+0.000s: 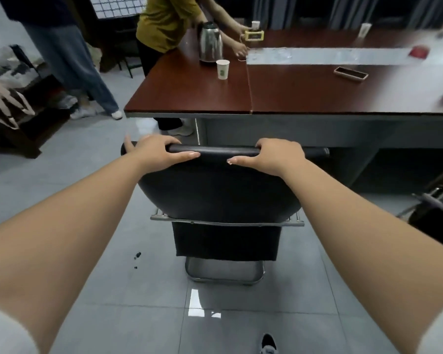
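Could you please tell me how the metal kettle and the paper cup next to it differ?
The kettle is shiny metal with a dark lid; the paper cup is white with a green mark. The kettle is much taller and wider than the cup. The kettle is lidded, the cup open-topped. Both stand upright near the left end of the brown table, beyond the black chair.

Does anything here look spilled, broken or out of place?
Only a few dark specks on the floor tiles left of the black chair, like dropped crumbs; too small to identify. Otherwise the left hand and right hand grip the chair's top edge, and the paper cup and kettle stand upright on the table.
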Available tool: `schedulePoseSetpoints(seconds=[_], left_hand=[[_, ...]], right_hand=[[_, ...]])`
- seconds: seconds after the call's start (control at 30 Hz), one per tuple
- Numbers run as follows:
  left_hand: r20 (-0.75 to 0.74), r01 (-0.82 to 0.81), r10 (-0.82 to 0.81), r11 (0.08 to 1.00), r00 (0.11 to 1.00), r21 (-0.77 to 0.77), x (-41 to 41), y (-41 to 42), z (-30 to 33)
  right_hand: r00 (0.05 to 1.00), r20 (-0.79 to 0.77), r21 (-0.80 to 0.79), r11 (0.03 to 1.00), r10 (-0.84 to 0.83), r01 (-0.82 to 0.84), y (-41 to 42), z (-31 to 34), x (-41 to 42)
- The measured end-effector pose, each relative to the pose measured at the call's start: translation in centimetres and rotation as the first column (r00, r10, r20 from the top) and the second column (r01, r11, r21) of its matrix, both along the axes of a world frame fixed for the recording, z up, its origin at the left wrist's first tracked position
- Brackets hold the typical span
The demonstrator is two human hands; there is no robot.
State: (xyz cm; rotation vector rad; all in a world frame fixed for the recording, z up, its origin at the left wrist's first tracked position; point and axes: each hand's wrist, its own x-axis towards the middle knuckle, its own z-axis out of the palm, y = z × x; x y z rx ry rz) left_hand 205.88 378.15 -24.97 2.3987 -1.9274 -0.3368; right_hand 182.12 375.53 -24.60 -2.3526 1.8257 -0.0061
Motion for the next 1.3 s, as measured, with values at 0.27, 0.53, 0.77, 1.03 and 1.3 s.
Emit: schedulePoseSetpoints(seconds=[0.27, 0.53, 0.77, 1.03, 1.3], left_hand=[[0.113, 0.219, -0.227, 0.972, 0.967, 0.079, 2.7, -1.3, 0.5], [0.116, 0.251, -0.251, 0.968, 0.961, 0.009, 2.4, -1.8, 0.4], [0.118, 0.156, -0.151, 0.987, 0.982, -0.036, -0.5, -1.9, 0.8], [0.177, 0.108, -0.093, 0.991, 0.980, -0.077, -5.3, -0.9, 0.0], [0.183, 0.096, -0.064, 0.980, 0.981, -0.172, -5.7, 1.6, -1.1]], right_hand=[[0.996, -0.021, -0.102, 0.991, -0.084, 0.082, 3.1, -0.6, 1.2], [0.999, -0.043, -0.347, 0.938, 0.000, -0.015, 2.0, -1.9, -0.1], [0.994, -0.063, -0.365, 0.925, 0.089, -0.106, -0.9, -1.0, -2.8], [0.991, -0.051, -0.379, 0.916, 0.123, -0.133, -1.9, -1.2, -7.9], [0.987, -0.025, -0.403, 0.902, 0.159, -0.156, 0.3, -2.3, -8.4]])
